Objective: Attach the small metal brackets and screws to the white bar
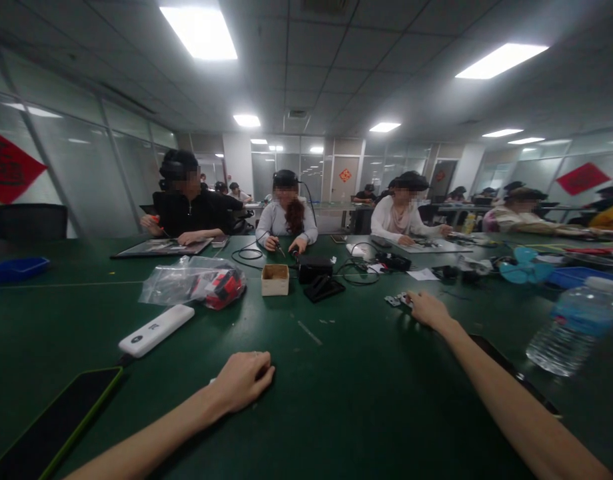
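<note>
My left hand (245, 380) rests on the green table (336, 413), its fingers curled in and pressed together; whether it holds anything is hidden. A small bit of something white shows beside its wrist. Farther out on the right, my right hand (426, 309) reaches to a few small metallic parts (395, 301), with its fingertips on or just beside them. Its fingers are bent, and what lies under them is too small to make out. Between and beyond my hands stands a small open cardboard box (275, 280), next to a black device (314, 268).
A white power bank (156, 331) and a green-edged phone (61, 417) lie at left, below a plastic bag (196, 280) of red and black items. A water bottle (574, 327) stands at right beside a dark flat object (516, 377). Several people sit across the table.
</note>
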`<control>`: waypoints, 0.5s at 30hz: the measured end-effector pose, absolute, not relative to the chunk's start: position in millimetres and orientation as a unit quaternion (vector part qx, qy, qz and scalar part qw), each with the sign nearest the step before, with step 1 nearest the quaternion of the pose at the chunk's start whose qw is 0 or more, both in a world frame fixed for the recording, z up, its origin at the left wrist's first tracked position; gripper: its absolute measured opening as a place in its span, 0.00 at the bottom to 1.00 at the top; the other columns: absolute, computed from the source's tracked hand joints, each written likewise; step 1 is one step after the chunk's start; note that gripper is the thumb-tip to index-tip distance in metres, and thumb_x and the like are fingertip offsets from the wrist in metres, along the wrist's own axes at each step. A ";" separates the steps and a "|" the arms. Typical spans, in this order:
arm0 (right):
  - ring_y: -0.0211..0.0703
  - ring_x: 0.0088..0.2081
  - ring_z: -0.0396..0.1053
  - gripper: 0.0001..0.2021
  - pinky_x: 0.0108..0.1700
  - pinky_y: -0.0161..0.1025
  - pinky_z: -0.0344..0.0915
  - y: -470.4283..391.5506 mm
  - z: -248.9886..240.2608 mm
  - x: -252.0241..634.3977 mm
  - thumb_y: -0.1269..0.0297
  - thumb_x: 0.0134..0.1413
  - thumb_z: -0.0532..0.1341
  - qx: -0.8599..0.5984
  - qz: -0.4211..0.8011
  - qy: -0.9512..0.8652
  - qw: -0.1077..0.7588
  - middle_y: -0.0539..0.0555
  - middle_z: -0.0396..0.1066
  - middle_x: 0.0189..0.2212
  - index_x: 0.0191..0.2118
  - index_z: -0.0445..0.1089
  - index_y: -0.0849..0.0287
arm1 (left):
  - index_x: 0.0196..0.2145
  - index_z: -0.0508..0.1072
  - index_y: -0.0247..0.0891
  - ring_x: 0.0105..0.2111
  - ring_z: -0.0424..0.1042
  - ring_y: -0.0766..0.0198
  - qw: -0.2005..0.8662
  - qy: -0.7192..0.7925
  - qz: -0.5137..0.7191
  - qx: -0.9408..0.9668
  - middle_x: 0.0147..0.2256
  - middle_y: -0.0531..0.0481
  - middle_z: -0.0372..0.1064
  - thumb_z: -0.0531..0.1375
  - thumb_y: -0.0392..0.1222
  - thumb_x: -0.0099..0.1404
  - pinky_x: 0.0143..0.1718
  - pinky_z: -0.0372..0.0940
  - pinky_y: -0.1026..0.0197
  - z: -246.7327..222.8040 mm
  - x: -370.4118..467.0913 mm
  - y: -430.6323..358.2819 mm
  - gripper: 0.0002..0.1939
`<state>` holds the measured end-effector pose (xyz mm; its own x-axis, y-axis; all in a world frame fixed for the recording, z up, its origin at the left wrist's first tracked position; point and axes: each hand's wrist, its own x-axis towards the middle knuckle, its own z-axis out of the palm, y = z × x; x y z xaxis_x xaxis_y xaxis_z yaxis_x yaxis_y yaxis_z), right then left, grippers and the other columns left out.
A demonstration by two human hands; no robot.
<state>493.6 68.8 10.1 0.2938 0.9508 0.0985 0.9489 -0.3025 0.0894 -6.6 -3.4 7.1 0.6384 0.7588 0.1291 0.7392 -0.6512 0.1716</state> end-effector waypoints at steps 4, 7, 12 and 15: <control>0.56 0.51 0.60 0.23 0.46 0.48 0.59 70.9 5.2 490.8 0.74 0.54 0.51 0.789 0.078 0.610 -0.005 0.61 0.60 0.51 0.55 0.60 0.52 | 0.27 0.62 0.38 0.26 0.66 0.64 0.052 0.415 0.094 0.903 0.26 0.51 0.67 0.48 0.44 0.66 0.29 0.54 0.64 8.3 -6.1 -2.9 0.12; 0.55 0.53 0.57 0.26 0.50 0.50 0.57 73.1 -1.4 489.7 0.74 0.54 0.51 0.776 0.081 0.626 -0.009 0.60 0.56 0.55 0.59 0.58 0.49 | 0.27 0.62 0.38 0.26 0.66 0.64 0.051 0.411 0.095 0.905 0.26 0.51 0.67 0.47 0.43 0.66 0.29 0.54 0.64 9.5 -5.6 -3.4 0.12; 0.56 0.54 0.56 0.28 0.50 0.51 0.58 74.1 -10.9 490.9 0.75 0.56 0.49 0.771 0.088 0.631 -0.006 0.60 0.54 0.57 0.61 0.56 0.47 | 0.27 0.63 0.38 0.26 0.66 0.63 0.049 0.414 0.095 0.904 0.26 0.51 0.67 0.47 0.44 0.66 0.28 0.54 0.63 9.9 -5.8 -5.3 0.12; 0.56 0.55 0.55 0.29 0.50 0.52 0.58 73.6 -12.3 490.9 0.76 0.55 0.48 0.772 0.094 0.629 -0.002 0.60 0.53 0.57 0.61 0.56 0.46 | 0.27 0.63 0.38 0.26 0.67 0.63 0.046 0.411 0.095 0.906 0.27 0.51 0.67 0.47 0.44 0.66 0.28 0.54 0.63 9.7 -5.9 -5.3 0.12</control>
<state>490.9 73.6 -12.3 0.1917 0.9702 0.1482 0.9709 -0.2096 0.1160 -5.9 -5.3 9.7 0.6447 0.7525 0.1342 0.7349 -0.6585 0.1618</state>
